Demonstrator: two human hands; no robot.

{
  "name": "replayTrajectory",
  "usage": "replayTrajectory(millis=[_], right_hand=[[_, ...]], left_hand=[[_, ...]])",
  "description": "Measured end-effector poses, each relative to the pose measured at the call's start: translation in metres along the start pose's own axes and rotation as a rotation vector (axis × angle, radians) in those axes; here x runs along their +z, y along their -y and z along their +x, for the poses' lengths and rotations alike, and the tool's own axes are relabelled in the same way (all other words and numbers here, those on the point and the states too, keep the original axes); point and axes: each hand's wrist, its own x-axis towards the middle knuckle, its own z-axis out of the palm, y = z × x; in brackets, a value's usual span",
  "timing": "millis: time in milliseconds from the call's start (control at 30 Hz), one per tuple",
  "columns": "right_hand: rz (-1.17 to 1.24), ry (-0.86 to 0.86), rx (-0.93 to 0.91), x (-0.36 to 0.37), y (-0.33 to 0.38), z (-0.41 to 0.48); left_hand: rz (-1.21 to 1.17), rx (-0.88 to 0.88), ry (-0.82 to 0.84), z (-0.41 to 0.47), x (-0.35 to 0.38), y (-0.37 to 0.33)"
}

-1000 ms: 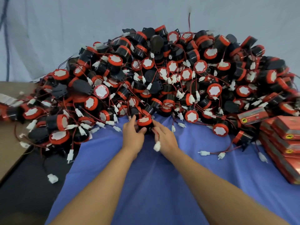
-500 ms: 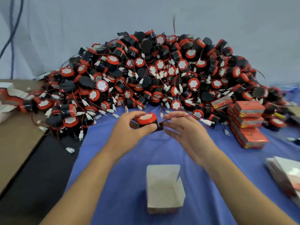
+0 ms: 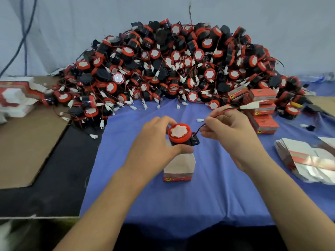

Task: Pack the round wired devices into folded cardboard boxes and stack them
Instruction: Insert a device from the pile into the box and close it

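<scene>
Round wired device (image 3: 179, 133) is mid-desk over the blue cloth (image 3: 163, 200). Going from the left edge: flat red-and-white carton blanks (image 3: 16, 95) lie on a brown cardboard sheet (image 3: 27, 145). A huge tangled pile (image 3: 172, 69) of the same black plastic cylinders with red caps is heaped along the far edge. The left hand (image 3: 154, 144) grips the device by its body, thumb on the near side and fingers curled round the far side. Its axis is roughly upright, the red face with a white scalloped sticker points up, and the black mounting tab points right. It's right at the open mouth of an upright cardboard box (image 3: 179, 167) with matte white flaps. The right hand (image 3: 228, 127) pinches the thin red-and-black wire (image 3: 223, 111), and the white connector (image 3: 251, 105) pokes out to the right. Closed red boxes (image 3: 262, 113) are stacked near the right edge, with glossy flat blanks (image 3: 308, 160) in front of them.
</scene>
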Motion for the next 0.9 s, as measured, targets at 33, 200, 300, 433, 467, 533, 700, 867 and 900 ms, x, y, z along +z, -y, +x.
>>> replayTrajectory(millis=[33, 200, 300, 433, 467, 533, 700, 867, 900], right_hand=[[-0.037, -0.004, 0.008, 0.002, -0.002, -0.003], [-0.244, 0.026, 0.063, 0.013, -0.020, -0.010], [-0.492, 0.057, -0.010, 0.021, -0.030, -0.014], [-0.564, 0.113, -0.099, 0.029, -0.042, -0.021], [-0.586, 0.125, -0.108, 0.030, -0.044, -0.022], [-0.653, 0.147, -0.130, 0.028, -0.049, -0.022], [-0.779, 0.246, -0.191, 0.028, -0.057, -0.021], [-0.699, 0.157, -0.105, 0.025, -0.053, -0.019], [-0.691, 0.132, -0.108, 0.025, -0.052, -0.018]], left_hand=[[0.029, 0.003, 0.007, -0.003, 0.003, 0.001], [0.148, 0.041, -0.009, -0.018, 0.026, 0.009], [0.281, 0.104, -0.017, -0.024, 0.037, 0.016], [0.422, 0.169, -0.019, -0.031, 0.049, 0.028], [0.448, 0.185, -0.030, -0.033, 0.051, 0.030], [0.500, 0.200, -0.052, -0.037, 0.057, 0.035], [0.630, 0.274, -0.134, -0.052, 0.077, 0.051], [0.686, 0.278, -0.177, -0.060, 0.087, 0.057], [0.687, 0.264, -0.167, -0.061, 0.087, 0.057]])
